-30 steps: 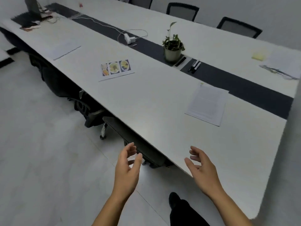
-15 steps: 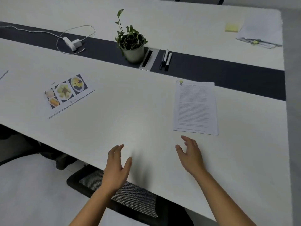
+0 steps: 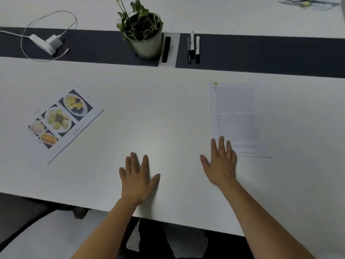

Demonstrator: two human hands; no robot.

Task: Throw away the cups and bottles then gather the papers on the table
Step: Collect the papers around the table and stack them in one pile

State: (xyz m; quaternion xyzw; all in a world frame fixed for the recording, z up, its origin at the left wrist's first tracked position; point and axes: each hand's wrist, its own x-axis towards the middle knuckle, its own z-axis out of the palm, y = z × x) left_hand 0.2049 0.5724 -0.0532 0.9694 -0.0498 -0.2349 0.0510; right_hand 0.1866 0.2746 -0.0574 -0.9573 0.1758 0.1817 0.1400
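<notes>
Table (image 3: 149, 101): white, with a dark strip along its middle where the plant pot (image 3: 147, 43) stands.
Printed pages (image 3: 236, 113): a white stack with dense grey lines of text and a yellow clip at the far-left corner, lying flat nearer than the plant pot and to its right.
Photo sheet (image 3: 63, 118): white with four food pictures on dark squares, lying askew, nearer than the plant pot and to its left.
Far papers (image 3: 317, 4): a loose pile beyond the plant pot, far to its right.
Right hand (image 3: 221, 163): fingers straight and spread, holding nothing, its fingertips over the near-left corner of the printed pages.
Left hand (image 3: 137, 178): flat and spread, holding nothing, over bare table nearer than the plant pot.
</notes>
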